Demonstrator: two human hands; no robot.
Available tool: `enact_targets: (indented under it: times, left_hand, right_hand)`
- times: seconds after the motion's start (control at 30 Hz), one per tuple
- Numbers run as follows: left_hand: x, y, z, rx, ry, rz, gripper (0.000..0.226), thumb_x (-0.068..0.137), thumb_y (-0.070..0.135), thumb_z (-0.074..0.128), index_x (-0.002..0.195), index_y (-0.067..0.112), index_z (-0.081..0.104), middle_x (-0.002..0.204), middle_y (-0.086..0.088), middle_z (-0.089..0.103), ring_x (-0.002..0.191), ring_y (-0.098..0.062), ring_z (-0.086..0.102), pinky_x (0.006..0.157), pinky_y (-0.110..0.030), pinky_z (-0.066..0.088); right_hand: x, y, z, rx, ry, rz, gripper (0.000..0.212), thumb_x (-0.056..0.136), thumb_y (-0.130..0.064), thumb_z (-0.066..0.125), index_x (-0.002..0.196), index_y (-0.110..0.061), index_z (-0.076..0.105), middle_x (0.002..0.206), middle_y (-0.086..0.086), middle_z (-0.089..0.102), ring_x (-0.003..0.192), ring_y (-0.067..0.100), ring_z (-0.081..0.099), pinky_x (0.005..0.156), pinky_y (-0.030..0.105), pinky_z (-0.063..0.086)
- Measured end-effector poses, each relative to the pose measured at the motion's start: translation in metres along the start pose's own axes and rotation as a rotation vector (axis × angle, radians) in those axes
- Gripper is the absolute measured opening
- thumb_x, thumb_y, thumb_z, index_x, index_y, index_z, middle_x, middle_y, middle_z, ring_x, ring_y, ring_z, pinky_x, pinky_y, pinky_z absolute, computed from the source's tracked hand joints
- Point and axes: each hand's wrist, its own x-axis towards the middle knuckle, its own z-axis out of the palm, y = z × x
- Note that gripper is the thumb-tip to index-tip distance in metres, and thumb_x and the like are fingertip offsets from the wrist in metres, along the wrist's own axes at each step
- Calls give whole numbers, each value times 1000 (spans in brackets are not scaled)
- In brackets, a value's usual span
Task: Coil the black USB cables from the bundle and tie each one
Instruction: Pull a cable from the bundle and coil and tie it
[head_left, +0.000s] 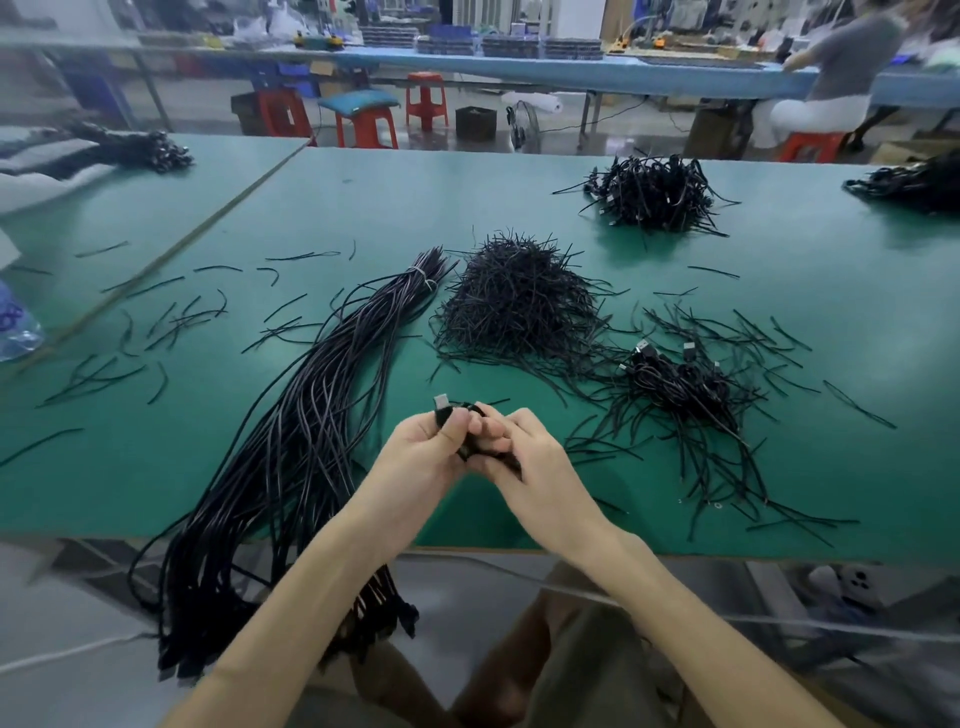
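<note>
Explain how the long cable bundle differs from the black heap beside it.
The cable bundle has long strands lying side by side, bound by a pale band; the heap is short loose pieces, criss-crossed. The bundle hangs over the front edge of the table; the heap lies wholly on it. Both are black.

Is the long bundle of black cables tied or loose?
Tied at its far end: a white band cinches the cable bundle there. Nearer the person the cables fan apart and hang off the table.
</note>
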Motion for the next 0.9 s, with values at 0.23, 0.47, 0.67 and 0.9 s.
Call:
enact_targets:
  times: [0.23,0.47,0.67,0.9]
  left_hand:
    - [7,0,-5,474,84,122,27,100,27,57,85,18,78,92,-2,75,98,-27,68,94,-38,53]
    - [10,1,-20,504,113,47,20,98,15,64,86,1,72,71,-14,71,65,-21,66,66,-30,54]
    - [17,7,-26,536,-42,-13,18,98,10,61,89,-4,69,74,-11,71,70,-25,67,65,-33,54]
    - [19,15,-36,573,-82,-52,17,86,5,77,99,-2,69,77,-13,74,72,-24,72,59,-29,55]
  right_hand:
    - [9,8,2,-23,3,-36,47,98,-3,60,143,-14,52,100,-6,46,95,14,57,94,38,53]
    - [5,14,6,-43,0,-40,48,94,-17,68,138,-20,52,110,-12,48,101,4,53,93,21,45]
    - [8,18,3,40,-13,27,61,91,-20,75,146,-21,50,113,-13,59,107,-1,54,96,13,39]
    - [9,20,2,75,-12,38,54,84,-18,78,136,-26,63,83,-5,50,78,8,50,76,18,40]
